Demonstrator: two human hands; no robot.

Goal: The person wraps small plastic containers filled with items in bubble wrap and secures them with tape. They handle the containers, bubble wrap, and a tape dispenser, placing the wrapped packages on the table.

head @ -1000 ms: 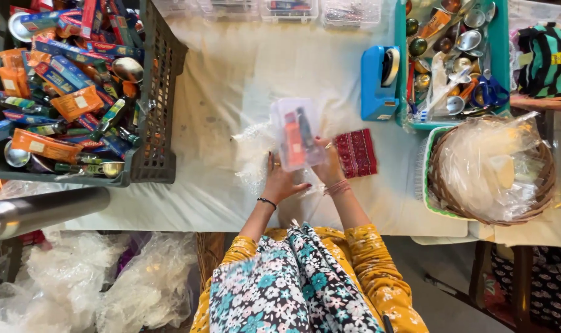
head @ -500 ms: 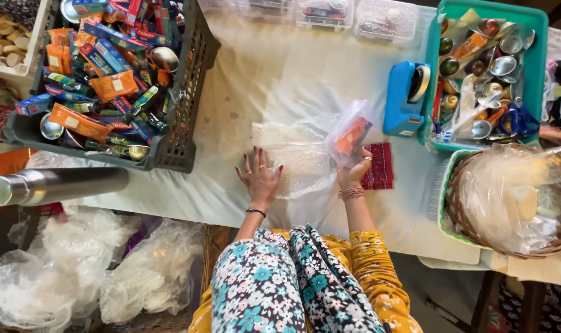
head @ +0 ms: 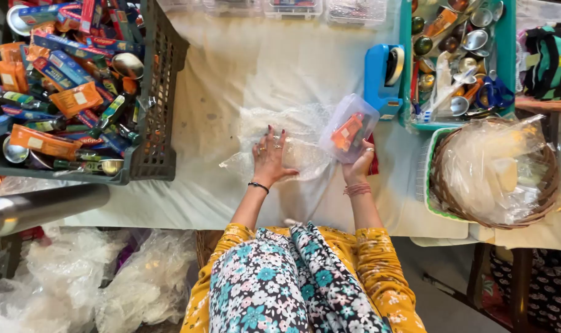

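Left hand (head: pixel 270 157): fingers spread wide, palm flat on the bubble wrap sheet (head: pixel 293 139) on the surface (head: pixel 231 68). Right hand (head: pixel 358 165): closed around a clear plastic box (head: pixel 349 128), held tilted just right of the wrap.

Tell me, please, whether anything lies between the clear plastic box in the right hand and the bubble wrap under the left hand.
Nothing visible does: the clear plastic box in the right hand already overlaps the bubble wrap's edge.

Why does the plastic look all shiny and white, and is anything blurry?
Head view: daylight glares off the bubble wrap under the left hand and off the bagged basket; the clear box in the right hand looks sharp; the bags at the bottom left corner look soft.
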